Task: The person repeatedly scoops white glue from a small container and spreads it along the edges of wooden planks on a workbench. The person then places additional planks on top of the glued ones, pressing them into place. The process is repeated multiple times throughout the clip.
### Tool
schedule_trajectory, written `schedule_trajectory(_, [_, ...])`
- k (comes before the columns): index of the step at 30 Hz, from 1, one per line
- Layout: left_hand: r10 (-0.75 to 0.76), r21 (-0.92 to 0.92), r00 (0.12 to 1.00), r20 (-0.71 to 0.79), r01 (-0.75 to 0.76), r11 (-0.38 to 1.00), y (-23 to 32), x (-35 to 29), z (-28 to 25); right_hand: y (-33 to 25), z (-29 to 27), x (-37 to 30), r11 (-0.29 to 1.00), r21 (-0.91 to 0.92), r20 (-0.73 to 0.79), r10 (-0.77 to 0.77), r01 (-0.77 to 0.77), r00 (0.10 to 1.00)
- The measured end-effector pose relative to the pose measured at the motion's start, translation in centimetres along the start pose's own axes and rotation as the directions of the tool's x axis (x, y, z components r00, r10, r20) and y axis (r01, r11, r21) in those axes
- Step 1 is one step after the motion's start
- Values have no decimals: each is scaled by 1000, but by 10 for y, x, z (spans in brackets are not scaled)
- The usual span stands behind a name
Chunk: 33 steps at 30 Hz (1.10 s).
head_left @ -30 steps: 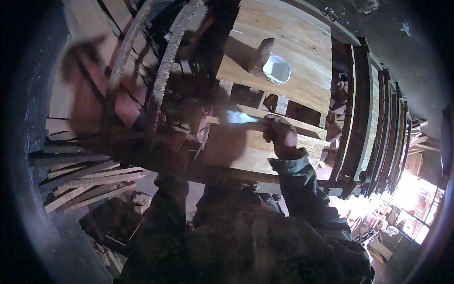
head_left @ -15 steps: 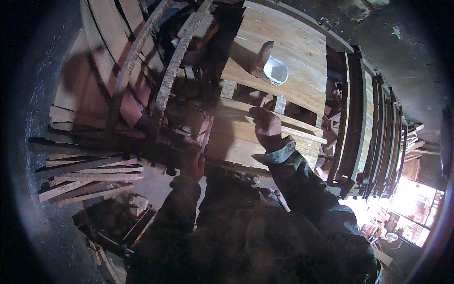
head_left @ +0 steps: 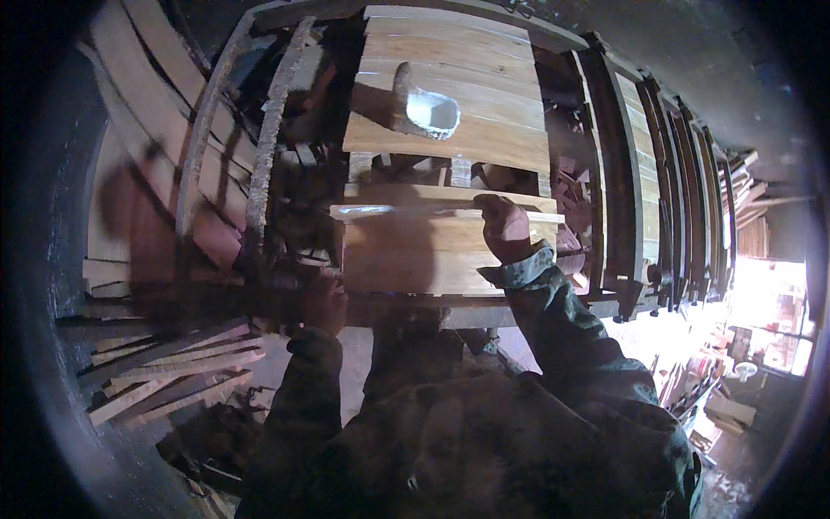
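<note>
My right hand is curled at the far edge of a pale wooden board, its fingers bent over that edge. A wet-looking white streak lies along the board's edge to the left of the hand. In shadow, my left hand is beside the left end of the near boards, at the front rail; its fingers are too dark to make out. Farther off, a handled tub with white stuff inside stands on a panel of joined boards. A narrow strip lies between panel and near boards.
A rough upright bar stands left of the panel, with leaning planks beyond it. More dark clamp bars line up on the right. Stacked offcuts lie at lower left. Bright light enters at the far right.
The view has turned, so the bench appears shifted left. My right hand is farther right along the near board's edge, uncovering the white streak. My left hand stays near the board's left end.
</note>
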<state>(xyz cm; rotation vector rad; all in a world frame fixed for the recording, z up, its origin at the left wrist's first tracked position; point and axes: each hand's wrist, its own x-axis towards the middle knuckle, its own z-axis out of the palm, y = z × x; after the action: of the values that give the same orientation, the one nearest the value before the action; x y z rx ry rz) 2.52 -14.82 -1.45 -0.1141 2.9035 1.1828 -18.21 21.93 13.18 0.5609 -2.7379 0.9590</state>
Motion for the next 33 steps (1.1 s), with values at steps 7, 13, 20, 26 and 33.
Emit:
schedule_trajectory(7, [19,147,999,33,-24,989,8,2,-8,37,-30,-19,985,-39,-28,169,-170,985])
schedule_trajectory(13, [-129,87,980,152,117,989,20,8,-15,69,-55,-35,949,-75,-69,300,-305,951])
schedule_trajectory(20, [-152,169,974,166,124,978,-10,3,-4,109,-81,-55,927,-131,-152,332,-352,931])
schedule_trajectory(26, [-137,312,951,278,45,949,-17,11,-12,140,-108,-74,912,-197,-171,329,-360,929])
schedule_trajectory(33, [-46,185,969,245,0,983,-2,12,-17,181,-122,-91,817,-206,-197,505,-539,841])
